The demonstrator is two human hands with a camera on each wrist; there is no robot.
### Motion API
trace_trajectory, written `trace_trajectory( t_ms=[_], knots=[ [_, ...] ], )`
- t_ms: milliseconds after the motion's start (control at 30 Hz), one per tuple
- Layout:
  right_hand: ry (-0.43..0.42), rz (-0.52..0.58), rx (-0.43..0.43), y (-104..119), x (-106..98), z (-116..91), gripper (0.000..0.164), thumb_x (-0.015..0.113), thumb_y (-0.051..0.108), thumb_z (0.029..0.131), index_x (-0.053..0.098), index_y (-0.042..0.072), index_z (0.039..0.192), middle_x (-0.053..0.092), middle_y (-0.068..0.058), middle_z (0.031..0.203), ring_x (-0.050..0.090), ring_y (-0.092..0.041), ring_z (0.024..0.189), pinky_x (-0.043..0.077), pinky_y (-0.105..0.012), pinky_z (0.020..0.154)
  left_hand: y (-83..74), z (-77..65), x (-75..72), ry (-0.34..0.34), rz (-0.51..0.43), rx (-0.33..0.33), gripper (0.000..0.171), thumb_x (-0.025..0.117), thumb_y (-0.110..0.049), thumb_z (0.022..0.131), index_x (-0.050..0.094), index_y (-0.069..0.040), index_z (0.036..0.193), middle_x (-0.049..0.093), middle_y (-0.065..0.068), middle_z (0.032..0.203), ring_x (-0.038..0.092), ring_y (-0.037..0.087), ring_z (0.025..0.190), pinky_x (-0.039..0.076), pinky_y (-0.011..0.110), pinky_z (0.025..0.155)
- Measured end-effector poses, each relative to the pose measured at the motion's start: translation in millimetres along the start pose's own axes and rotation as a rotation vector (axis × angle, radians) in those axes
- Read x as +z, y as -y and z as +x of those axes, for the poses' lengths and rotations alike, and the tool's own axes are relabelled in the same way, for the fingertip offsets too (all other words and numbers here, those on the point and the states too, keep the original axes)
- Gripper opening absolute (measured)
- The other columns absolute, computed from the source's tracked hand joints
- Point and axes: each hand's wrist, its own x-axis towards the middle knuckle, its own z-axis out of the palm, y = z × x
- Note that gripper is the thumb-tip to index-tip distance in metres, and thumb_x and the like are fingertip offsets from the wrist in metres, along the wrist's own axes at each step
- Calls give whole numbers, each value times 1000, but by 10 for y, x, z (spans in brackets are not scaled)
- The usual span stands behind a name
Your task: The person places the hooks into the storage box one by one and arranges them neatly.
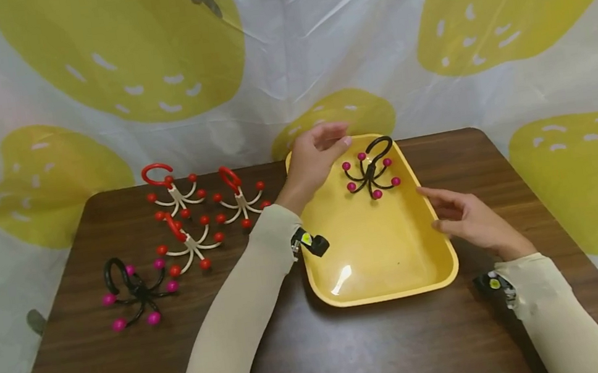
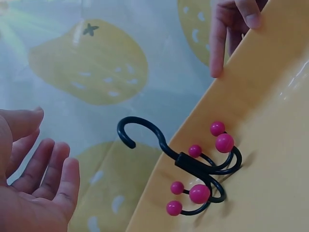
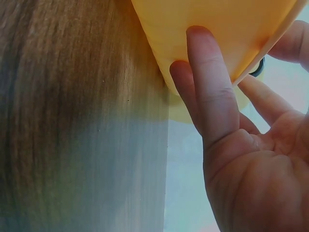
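A black multi-arm hook hanger with pink ball tips lies in the far part of the yellow tray. In the left wrist view, that hook hanger has its curved hook reaching over the tray's rim. My left hand hovers over the tray's far left side, fingers loosely bent and apart from the hook hanger, holding nothing. At the tray's right side is my right hand, fingers fairly straight. Its fingers lie along the tray's outer wall, at or touching it.
Left of the tray, several red-and-white hook hangers stand on the brown table. Another black hook hanger with pink balls is nearer the table's left edge. A lemon-print cloth hangs behind the table.
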Motion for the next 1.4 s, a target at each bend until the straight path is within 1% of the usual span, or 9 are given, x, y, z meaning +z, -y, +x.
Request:
trace_trajectory(
  t_ms=[133, 233, 433, 533, 733, 900, 1067, 1233, 1400],
  knots=[
    [5, 7, -5, -2, -1, 0, 67, 67, -2, 98, 41, -2, 160, 57, -37, 143, 69, 1, 109, 64, -27, 77, -99, -113, -92, 11, -12, 18, 33, 77, -15, 98, 73, -7, 130, 74, 11, 127, 73, 27, 113, 59, 28, 94],
    [10, 9, -8, -9, 0, -1, 66, 67, -1, 99, 40, -2, 160, 55, -38, 144, 68, 2, 110, 64, -27, 79, -170, -188, -145, 0, -30, 48, 32, 77, -12, 98, 73, -5, 128, 73, 13, 127, 72, 30, 112, 59, 29, 92],
    [8, 14, 13, 15, 5, -12, 66, 66, -2, 100, 39, -2, 160, 57, -39, 143, 68, 2, 108, 64, -28, 77, -281, -319, -233, -27, -88, 91, 32, 77, -5, 96, 71, 2, 126, 69, 15, 135, 71, 34, 115, 61, 33, 97],
    [10, 15, 27, 47, 9, -21, 67, 66, -1, 100, 39, -3, 161, 56, -40, 143, 68, 3, 108, 65, -29, 77, -345, -383, -292, -31, -92, 113, 32, 77, -5, 96, 71, 1, 126, 69, 14, 136, 70, 32, 117, 61, 34, 98],
    [7, 7, 53, 65, 8, -15, 67, 65, 0, 100, 38, -1, 161, 56, -38, 145, 68, 4, 107, 64, -28, 78, -438, -484, -450, -61, -69, 139, 31, 76, -4, 97, 70, 1, 126, 71, 14, 130, 70, 20, 110, 60, 32, 96],
    [19, 3, 83, 63, 11, -2, 67, 64, 0, 101, 37, 1, 163, 54, -36, 149, 66, 5, 107, 64, -28, 80, -460, -561, -616, -115, -55, 151, 32, 74, -2, 98, 68, 4, 128, 69, 17, 128, 69, 16, 108, 58, 29, 97],
    [33, -17, 100, 88, 14, 2, 68, 65, 1, 101, 36, 2, 163, 53, -35, 150, 66, 4, 109, 64, -27, 82, -438, -626, -826, -187, -47, 124, 36, 74, -3, 98, 65, 5, 132, 68, 13, 128, 68, 15, 110, 57, 27, 98],
    [26, -31, 109, 97, 24, -5, 69, 65, 2, 101, 36, 3, 164, 54, -34, 150, 65, 4, 108, 64, -27, 81, -393, -646, -1001, -250, -17, 131, 38, 74, -4, 98, 65, 3, 134, 68, 13, 129, 68, 17, 113, 57, 27, 97],
    [20, -43, 97, 95, 20, 4, 69, 65, 1, 101, 36, 3, 164, 56, -34, 148, 65, 3, 108, 63, -27, 75, -347, -645, -1105, -311, 2, 151, 38, 74, 0, 96, 66, 4, 133, 69, 18, 129, 69, 16, 111, 58, 26, 95]
  ],
)
